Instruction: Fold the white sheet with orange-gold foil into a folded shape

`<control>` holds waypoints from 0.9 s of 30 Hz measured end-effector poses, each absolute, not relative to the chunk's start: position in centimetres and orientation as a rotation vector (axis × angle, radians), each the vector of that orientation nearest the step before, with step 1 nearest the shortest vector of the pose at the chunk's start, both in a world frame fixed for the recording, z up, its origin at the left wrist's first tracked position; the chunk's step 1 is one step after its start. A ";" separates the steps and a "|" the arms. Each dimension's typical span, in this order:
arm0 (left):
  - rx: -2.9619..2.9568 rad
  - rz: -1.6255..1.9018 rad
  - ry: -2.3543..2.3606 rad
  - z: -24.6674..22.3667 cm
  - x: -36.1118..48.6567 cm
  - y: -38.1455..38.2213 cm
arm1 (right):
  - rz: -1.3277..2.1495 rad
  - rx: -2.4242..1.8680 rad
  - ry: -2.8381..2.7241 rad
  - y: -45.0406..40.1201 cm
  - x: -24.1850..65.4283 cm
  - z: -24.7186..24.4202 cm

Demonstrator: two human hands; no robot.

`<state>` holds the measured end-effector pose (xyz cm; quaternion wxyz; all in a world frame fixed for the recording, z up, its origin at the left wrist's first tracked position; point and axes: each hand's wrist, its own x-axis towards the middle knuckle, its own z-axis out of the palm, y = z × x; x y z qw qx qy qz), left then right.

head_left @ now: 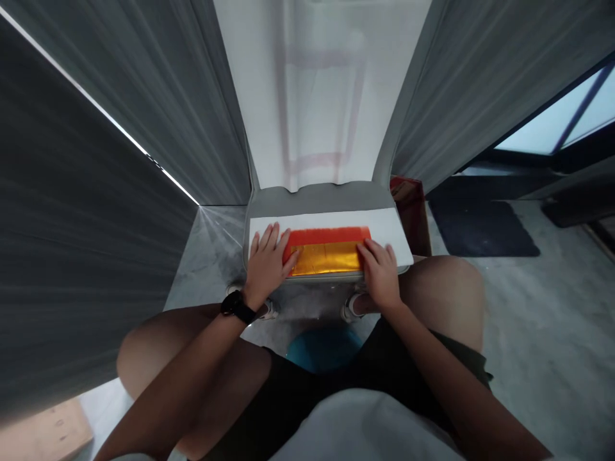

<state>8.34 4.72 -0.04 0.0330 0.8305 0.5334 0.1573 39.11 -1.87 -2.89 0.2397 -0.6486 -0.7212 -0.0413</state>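
A shiny gold foil strip (327,258) lies over the lower part of a bright orange-red sheet (331,233). Both rest on a white sheet of paper (390,224) on a grey chair seat. My left hand (265,261) lies with fingers spread on the paper and the sheet's left side, its thumb at the foil's left end. At the foil's other end, my right hand (382,269) rests with fingers stretched out, the index fingertip touching the foil's corner. The undersides of both hands' fingers are hidden.
The grey chair's backrest, covered by white paper (327,96), rises behind the seat. Grey curtains (182,96) hang on both sides. A red box (413,214) and a dark mat (483,227) are on the floor at right. My knees flank the seat; a blue stool (324,349) is beneath me.
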 end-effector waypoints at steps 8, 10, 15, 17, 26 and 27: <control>2.558 0.470 1.641 -0.1 8.3 4.9 | -0.120 -1.961 -1.784 -2.6 46.5 -3.5; 2.558 0.482 1.644 0.0 8.3 4.9 | -0.070 -1.940 -1.763 -2.5 46.6 -3.8; 2.567 0.492 1.658 0.5 8.2 5.3 | 0.014 -1.868 -1.509 -2.2 46.2 -5.3; 2.555 0.450 1.664 0.7 8.0 5.7 | 0.125 -1.874 -1.331 -2.1 46.3 -6.1; 2.448 0.419 1.648 0.5 7.4 6.3 | 0.828 -1.608 -0.873 -2.1 46.3 -8.1; 2.448 0.415 1.649 0.5 7.3 6.4 | 0.828 -1.606 -0.867 -2.1 46.3 -8.2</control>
